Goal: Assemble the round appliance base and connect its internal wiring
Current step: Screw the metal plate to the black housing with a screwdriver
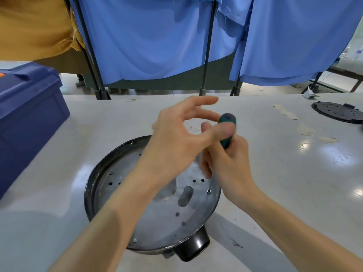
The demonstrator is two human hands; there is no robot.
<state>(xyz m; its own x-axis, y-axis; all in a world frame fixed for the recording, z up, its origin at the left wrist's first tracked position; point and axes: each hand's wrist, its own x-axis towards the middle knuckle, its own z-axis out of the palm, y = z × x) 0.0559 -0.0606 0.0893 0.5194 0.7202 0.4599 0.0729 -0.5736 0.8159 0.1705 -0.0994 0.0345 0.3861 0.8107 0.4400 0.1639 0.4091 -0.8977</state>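
Observation:
The round appliance base [165, 222] lies upside down on the table, a grey metal plate with holes and a slot inside a dark rim. A black handle [193, 247] sticks out at its near edge. My right hand [225, 163] grips a green-handled screwdriver [227, 130] upright, its thin shaft reaching down to a screw [208, 191] at the plate's right side. My left hand [180, 142] reaches across above the plate, thumb and a fingertip touching the top of the screwdriver handle, other fingers spread. Two more screws sit at the plate's left [110, 173] and near edge [135, 239].
A dark blue plastic toolbox [27, 118] stands at the left on the white table [294, 193]. A black round perforated cover [338, 112] lies at the far right. Blue curtains on black stands [206, 55] hang behind the table's far edge.

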